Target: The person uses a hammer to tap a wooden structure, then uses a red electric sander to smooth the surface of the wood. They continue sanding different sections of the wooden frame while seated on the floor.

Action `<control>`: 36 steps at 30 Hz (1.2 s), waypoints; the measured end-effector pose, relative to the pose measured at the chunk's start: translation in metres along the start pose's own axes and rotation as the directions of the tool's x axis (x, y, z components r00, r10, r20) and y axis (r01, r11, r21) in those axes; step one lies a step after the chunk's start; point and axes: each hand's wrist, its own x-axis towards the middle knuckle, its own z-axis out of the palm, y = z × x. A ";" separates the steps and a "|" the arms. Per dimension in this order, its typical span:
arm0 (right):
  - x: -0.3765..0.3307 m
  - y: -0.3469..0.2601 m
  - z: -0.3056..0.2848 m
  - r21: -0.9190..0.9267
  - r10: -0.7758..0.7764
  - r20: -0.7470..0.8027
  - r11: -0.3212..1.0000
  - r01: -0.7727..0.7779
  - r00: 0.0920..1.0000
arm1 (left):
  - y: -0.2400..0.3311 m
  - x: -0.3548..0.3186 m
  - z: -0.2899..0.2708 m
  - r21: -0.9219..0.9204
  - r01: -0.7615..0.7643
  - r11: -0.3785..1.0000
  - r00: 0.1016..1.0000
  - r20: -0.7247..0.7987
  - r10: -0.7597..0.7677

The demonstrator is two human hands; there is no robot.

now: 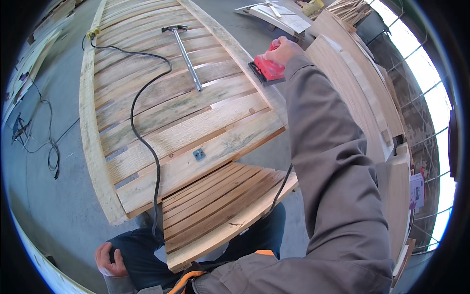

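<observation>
My right hand (285, 50) is wrapped round a red sander (269, 67), its dark base on the right rail (230, 46) of a long slatted wooden frame (171, 105). Low at the left, my left hand (111, 260) rests on my dark trouser leg, thumb apart from the fingers, holding nothing. A claw hammer (187, 58) with a metal shaft lies across the slats. Also on the frame, a black cord (133, 110) runs from a yellow connector (92, 33) at the far left corner down over the near edge. A small blue piece (199, 154) sits on the nearest board.
A smaller slatted wooden piece (215, 198) stands against the frame's near end, close to my legs. Wooden panels (352, 93) are stacked along the right side. White boards (279, 17) lie beyond the sander. Loose cables (51, 142) trail over the grey floor at left.
</observation>
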 end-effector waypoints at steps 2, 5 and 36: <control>-0.008 0.005 0.000 0.018 -0.020 0.001 1.000 0.020 1.000 | 0.001 -0.001 0.001 -0.001 -0.001 1.000 1.000 -0.005 0.001; -0.021 0.013 -0.005 0.059 -0.041 -0.010 0.997 0.042 0.999 | -0.007 -0.008 0.004 -0.001 -0.013 1.000 0.999 -0.039 0.013; 0.010 0.077 0.044 0.206 -0.116 -0.088 0.970 0.132 0.989 | 0.064 -0.102 -0.097 -0.583 0.719 0.379 0.481 0.811 0.334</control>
